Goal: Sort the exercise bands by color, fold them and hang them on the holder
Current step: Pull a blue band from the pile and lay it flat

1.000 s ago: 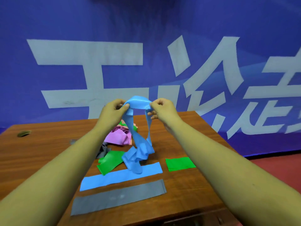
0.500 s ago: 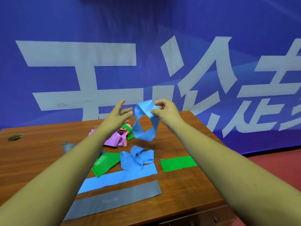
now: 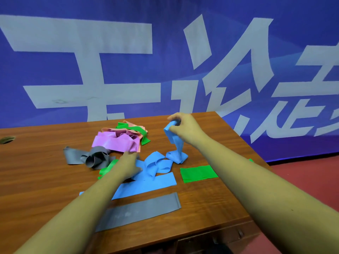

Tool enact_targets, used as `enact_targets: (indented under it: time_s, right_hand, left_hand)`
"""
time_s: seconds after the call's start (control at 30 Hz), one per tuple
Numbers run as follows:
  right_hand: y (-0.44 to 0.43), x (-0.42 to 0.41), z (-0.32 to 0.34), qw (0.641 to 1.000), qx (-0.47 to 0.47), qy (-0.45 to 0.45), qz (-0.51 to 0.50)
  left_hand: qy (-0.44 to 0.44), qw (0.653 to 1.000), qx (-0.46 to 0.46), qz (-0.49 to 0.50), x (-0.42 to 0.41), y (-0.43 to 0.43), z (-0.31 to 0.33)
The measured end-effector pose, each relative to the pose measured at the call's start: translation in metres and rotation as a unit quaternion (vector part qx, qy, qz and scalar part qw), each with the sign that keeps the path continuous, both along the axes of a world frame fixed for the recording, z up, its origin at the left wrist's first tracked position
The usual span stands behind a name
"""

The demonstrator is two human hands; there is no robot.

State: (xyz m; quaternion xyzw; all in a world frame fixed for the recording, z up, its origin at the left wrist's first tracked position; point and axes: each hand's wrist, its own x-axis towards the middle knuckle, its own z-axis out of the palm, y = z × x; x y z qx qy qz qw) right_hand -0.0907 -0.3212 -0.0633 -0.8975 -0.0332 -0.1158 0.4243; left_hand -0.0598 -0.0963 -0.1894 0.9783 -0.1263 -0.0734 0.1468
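Observation:
My right hand (image 3: pixel 184 128) pinches the top of a blue band (image 3: pixel 176 147) whose lower end rests crumpled on the wooden table (image 3: pixel 36 176). My left hand (image 3: pixel 128 165) lies low on a crumpled blue band (image 3: pixel 156 165), fingers spread over it. A flat blue band (image 3: pixel 146 186) and a flat grey band (image 3: pixel 139 211) lie side by side near the front. A folded green band (image 3: pixel 199 173) sits to the right. A tangle of purple (image 3: pixel 115 143), pink and green bands lies further back, with a crumpled grey band (image 3: pixel 91 157) to its left. No holder is in view.
A blue banner with large white characters (image 3: pixel 165 61) hangs right behind the table. A round cable hole (image 3: pixel 7 139) sits at the table's far left. Red floor (image 3: pixel 311 176) shows past the right edge. A drawer handle (image 3: pixel 240 233) is under the front edge.
My left hand let go of the blue band and dropped to the crumpled blue band on the table. My right hand lowered its band until the bottom end touched the table.

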Motion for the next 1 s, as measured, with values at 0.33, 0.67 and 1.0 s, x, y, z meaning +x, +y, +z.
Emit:
enact_targets:
  time_s: [0.33, 0.67, 1.0]
  right_hand:
    - [0.001, 0.011, -0.007, 0.998, -0.022, -0.039, -0.048]
    - [0.009, 0.0, 0.025, 0.996, -0.016, -0.082, -0.029]
    - [0.028, -0.018, 0.084, 0.973, 0.138, -0.187, -0.014]
  left_hand:
    - [-0.125, 0.952, -0.259, 0.109, 0.033, -0.01, 0.048]
    - [-0.04, 0.887, -0.46, -0.01, -0.004, -0.038, 0.089]
    - [-0.007, 0.862, -0.502, -0.07, -0.03, -0.051, 0.132]
